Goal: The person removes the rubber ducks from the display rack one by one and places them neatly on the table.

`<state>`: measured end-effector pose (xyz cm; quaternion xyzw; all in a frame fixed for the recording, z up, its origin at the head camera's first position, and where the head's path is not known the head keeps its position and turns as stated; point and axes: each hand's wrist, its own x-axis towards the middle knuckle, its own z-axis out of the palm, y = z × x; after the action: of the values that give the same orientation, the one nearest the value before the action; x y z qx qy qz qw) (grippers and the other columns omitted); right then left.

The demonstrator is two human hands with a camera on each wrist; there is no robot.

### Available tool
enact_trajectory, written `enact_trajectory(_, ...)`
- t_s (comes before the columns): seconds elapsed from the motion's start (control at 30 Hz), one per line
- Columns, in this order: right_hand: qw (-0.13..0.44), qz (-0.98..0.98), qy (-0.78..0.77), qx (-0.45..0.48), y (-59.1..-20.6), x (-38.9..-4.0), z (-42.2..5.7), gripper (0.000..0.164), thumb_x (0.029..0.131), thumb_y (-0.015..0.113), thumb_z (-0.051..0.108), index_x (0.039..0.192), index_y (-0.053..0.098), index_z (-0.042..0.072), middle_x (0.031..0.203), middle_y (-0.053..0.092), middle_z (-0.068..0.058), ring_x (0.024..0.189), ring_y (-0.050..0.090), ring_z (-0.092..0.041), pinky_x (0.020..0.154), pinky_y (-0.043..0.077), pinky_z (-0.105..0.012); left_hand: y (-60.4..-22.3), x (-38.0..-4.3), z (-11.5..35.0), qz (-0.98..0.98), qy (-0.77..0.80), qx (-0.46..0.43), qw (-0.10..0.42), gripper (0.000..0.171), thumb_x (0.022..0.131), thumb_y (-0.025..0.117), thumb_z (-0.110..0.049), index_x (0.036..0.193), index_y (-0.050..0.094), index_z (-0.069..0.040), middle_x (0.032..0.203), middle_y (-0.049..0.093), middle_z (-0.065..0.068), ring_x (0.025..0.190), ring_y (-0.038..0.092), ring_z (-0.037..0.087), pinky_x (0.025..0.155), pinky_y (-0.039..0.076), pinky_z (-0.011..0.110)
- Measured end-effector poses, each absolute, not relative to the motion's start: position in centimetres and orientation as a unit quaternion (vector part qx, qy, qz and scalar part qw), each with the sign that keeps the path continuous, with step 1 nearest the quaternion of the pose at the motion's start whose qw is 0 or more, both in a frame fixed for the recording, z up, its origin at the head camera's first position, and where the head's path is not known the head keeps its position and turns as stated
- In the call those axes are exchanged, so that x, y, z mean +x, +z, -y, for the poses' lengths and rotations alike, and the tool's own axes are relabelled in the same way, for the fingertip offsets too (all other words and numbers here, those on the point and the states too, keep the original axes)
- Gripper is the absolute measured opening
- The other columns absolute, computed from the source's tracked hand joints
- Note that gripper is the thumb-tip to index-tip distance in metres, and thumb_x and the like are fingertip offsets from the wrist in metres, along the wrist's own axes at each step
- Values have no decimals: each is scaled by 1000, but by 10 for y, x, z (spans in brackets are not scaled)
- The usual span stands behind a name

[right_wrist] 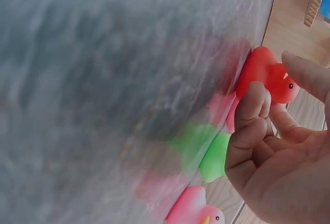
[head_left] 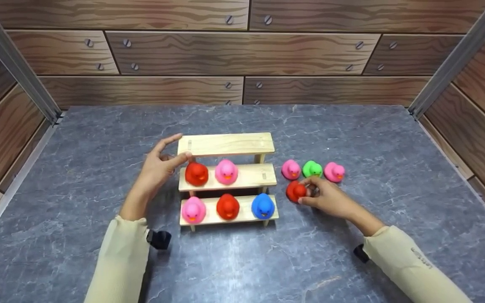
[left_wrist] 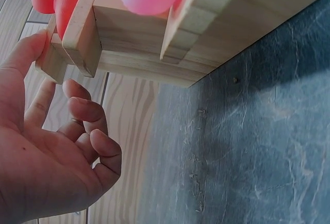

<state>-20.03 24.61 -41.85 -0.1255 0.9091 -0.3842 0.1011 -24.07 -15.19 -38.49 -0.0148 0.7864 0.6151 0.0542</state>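
1. Spreading under it all is the grey table (head_left: 225, 269); the wooden stand (head_left: 246, 144) sits on it.
2. The left hand (head_left: 156, 166) holds the left end of the top step (head_left: 221, 145), thumb in front and a finger at the back; it seems to steady the stand.
3. The right hand (head_left: 331, 200) curls its thumb and fingers round the loose red duck (head_left: 294, 191); I cannot tell how hard it squeezes.
4. Bottom step (head_left: 245, 213): pink duck (head_left: 193, 210), red duck (head_left: 227, 207), blue duck (head_left: 263, 206); middle step (head_left: 254, 176): another red duck (head_left: 196, 174), another pink duck (head_left: 226, 171), then a bare right end; the top step has no ducks.
5. The loose red duck looks to be on the table, just right of the stand; close behind wait a near pink duck (head_left: 291, 169), a green duck (head_left: 312, 169) and a far pink duck (head_left: 335, 171).
6. Picking up that red duck looks like the step now; next calls for a snug pinch and a gentle lift, without bumping the near pink duck.
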Motion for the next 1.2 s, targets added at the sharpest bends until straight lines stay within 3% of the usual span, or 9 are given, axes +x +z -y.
enact_trajectory(0.3,104,-904,-394,-128,-419,-200,-247,41,84,72,10,117,56,-9,86,55,-8,73,48,-14,59,41,-20,-386,-241,151,-782,620,-13,53,63,88,71,-30,144,43,-23,74,60,-5,59,38,5,55,32,21)
enact_trajectory(0.63,91,-904,-403,-111,-406,-197,-252,46,85,72,11,124,56,-7,90,54,-9,67,49,-13,58,43,-20,-386,-240,152,-786,616,-16,50,62,89,70,-30,144,44,-24,72,52,-3,60,39,6,55,32,21)
enact_trajectory(0.83,75,-893,-431,-104,-401,-193,-253,44,85,72,9,122,55,-7,91,53,-10,64,49,-9,55,42,-20,-386,-239,151,-785,618,-16,50,63,88,71,-31,145,43,-25,73,54,-4,59,39,6,55,32,21)
enact_trajectory(1.2,68,-863,-494,-88,-386,-186,-254,46,88,69,12,126,51,-8,96,50,-7,68,51,-5,66,47,-18,-385,-239,151,-787,615,-15,52,64,88,71,-32,145,43,-26,69,52,-4,57,37,6,53,30,21)
